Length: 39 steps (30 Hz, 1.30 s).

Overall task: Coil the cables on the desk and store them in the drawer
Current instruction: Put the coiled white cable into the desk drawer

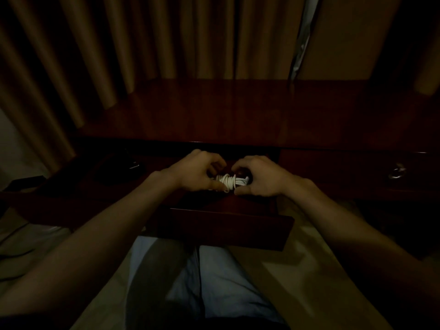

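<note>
Both arms reach forward; left hand (197, 172) and right hand (258, 176), fingers curled, pinch the white coiled cable (229, 182) between them, its long axis running hand to hand over the open drawer (219, 226).

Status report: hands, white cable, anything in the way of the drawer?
Left hand, right hand: both grip the coiled white cable. Cable held over the open drawer. No obstruction seen below; very dim.

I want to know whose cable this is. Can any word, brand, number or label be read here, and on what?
No text can be read anywhere.
The coiled white cable held by the left hand and right hand shows no print.
The dark object left of the hands is too dim to read.
</note>
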{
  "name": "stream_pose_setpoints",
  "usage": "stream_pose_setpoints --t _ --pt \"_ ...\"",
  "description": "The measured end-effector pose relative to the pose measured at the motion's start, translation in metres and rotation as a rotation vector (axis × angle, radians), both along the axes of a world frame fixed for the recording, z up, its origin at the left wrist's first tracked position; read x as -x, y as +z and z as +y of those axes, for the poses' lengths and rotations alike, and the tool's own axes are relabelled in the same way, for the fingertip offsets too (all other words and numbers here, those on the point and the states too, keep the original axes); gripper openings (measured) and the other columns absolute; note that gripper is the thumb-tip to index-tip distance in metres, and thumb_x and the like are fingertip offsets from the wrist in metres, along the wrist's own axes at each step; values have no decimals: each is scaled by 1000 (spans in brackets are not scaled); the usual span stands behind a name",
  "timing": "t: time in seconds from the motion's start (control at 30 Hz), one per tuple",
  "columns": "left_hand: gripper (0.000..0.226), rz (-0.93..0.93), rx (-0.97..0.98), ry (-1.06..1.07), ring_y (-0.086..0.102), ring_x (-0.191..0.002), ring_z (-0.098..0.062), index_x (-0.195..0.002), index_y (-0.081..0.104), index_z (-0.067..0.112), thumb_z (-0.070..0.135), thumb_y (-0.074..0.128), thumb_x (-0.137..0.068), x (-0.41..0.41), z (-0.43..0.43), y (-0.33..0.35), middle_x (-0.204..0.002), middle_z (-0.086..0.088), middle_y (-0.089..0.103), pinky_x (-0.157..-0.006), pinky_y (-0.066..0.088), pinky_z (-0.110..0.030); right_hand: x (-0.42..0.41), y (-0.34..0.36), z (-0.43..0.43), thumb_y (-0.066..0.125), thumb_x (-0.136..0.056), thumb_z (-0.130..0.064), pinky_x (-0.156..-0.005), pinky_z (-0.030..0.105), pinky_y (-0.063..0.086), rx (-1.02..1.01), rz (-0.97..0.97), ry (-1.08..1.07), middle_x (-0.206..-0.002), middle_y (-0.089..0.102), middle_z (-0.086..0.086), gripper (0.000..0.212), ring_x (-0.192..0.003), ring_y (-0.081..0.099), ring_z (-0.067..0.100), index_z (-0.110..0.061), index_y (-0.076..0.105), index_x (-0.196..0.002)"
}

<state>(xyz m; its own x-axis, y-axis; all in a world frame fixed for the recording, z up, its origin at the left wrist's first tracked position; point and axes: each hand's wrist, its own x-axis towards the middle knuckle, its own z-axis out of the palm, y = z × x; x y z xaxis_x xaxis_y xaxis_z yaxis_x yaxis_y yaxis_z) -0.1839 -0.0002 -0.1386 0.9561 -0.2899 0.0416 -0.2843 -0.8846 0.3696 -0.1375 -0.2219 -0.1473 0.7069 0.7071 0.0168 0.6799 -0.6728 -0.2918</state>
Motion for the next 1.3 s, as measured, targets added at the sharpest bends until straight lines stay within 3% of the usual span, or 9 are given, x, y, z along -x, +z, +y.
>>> stream_pose_setpoints --t 0.1,0.3,0.37,0.43,0.53,0.63,0.77,1.1,1.3 --pt "73 -43 80 35 65 -110 -1 -141 59 17 51 83 -81 16 4 18 -134 4 66 -84 52 -14 8 15 -8 80 -84 -49 -105 29 42 -107 -7 -26 -145 52 2 76 -133 50 19 -19 51 -148" --pt "117 128 113 52 47 -136 -2 -154 42 29 75 84 -55 64 22 55 -152 15 49 -112 40 -30 52 49 -21 79 -78 -58 -103 24 40 -335 41 -56 -145 49 -7 86 -132 48 9 -23 48 -150" --pt "130 192 74 36 40 -141 -2 -158 35 34 71 92 -47 77 25 57 -155 19 42 -117 35 -27 67 56 -23 81 -71 -64 -117 33 36 -258 116 -1 -154 38 -10 102 -141 37 9 -28 38 -157" --pt "131 178 -5 10 36 -142 -2 -160 29 33 61 95 -50 85 24 53 -156 20 37 -116 31 -20 76 54 -22 83 -66 -66 -127 41 18 -110 91 27 -166 21 -10 117 -154 15 13 -33 24 -162" --pt "139 90 -105 32 27 -152 -13 -164 18 31 68 92 -53 86 29 43 -168 10 24 -126 27 -37 77 49 -20 80 -58 -77 -126 50 -7 9 -24 -17 -172 -4 -11 133 -157 -15 16 -37 9 -164" --pt "147 28 -157 82 16 -157 -16 -164 10 34 87 78 -45 81 36 39 -172 9 13 -129 13 -52 75 48 -20 78 -57 -81 -122 50 -15 0 -123 -35 -171 -14 -11 139 -155 -24 17 -37 1 -164" --pt "139 -56 -182 113 3 -159 -12 -165 8 31 81 80 -57 72 36 36 -173 9 5 -127 -2 -53 64 46 -20 76 -60 -83 -122 52 -14 -25 -270 -53 -171 -15 -10 141 -156 -24 18 -32 -3 -165" --pt "135 -58 -164 227 1 -160 -13 -165 10 28 87 72 -61 5 44 28 -174 6 7 -125 -4 -60 0 22 -19 54 -64 -96 -127 51 -4 -87 -213 -256 -174 1 0 138 -159 -9 16 -17 1 -165" --pt "131 -60 -143 278 1 -160 -16 -165 9 31 91 65 -62 -33 51 20 -174 7 5 -125 -5 -62 -34 24 -11 53 -72 -91 -128 53 0 -52 -267 -318 -173 7 2 129 -159 -4 19 -15 5 -165"
